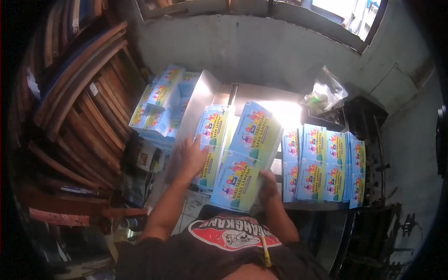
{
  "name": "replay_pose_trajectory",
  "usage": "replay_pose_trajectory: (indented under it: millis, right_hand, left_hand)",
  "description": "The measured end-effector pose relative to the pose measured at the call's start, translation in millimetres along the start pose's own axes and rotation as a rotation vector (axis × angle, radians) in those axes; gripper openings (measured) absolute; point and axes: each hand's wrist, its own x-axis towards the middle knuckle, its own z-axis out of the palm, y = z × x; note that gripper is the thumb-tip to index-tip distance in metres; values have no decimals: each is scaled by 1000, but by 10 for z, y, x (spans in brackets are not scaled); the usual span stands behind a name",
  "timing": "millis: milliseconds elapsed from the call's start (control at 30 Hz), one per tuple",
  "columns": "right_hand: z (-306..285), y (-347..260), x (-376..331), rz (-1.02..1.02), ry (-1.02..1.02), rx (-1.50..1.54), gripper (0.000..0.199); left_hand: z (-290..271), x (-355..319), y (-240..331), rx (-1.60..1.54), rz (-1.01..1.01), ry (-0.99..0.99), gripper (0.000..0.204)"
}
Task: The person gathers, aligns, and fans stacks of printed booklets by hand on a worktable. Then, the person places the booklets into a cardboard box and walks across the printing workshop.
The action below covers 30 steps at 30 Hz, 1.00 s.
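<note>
My right hand (269, 186) grips the lower right edge of a printed cover sheet (242, 158), light blue and green with colourful figures. The sheet is tilted in front of me, and I cannot tell whether it is one sheet or several. To its left, a stack of similar printed sheets (215, 122) lies against an upright metal plate (199, 100). On that stack rests my left hand (193, 156), fingers spread and holding nothing. Further right, several overlapping piles of the same sheets (317, 163) lie in a row on the table.
Beyond the metal plate, more printed sheets (161, 100) are piled high at the left. Wooden frames (93, 112) fill a rack along the left side. A clear plastic bag (325, 91) sits at the back right, near a dark machine part (366, 114). A wall (224, 51) closes off the far side.
</note>
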Motion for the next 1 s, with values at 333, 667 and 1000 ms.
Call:
replay_pose_trajectory:
  millis: [333, 667, 1000]
  right_hand:
    - [210, -54, -76, -25, 68, -9, 74]
    - [226, -96, -31, -19, 81, 15, 69]
    - [321, -84, -59, -49, 78, -54, 69]
  left_hand:
    - [-728, 75, 375, -1099, -432, -547, 38]
    - [-173, 10, 109, -374, -9, -77, 48]
    - [-592, 77, 299, -1071, -387, -519, 33]
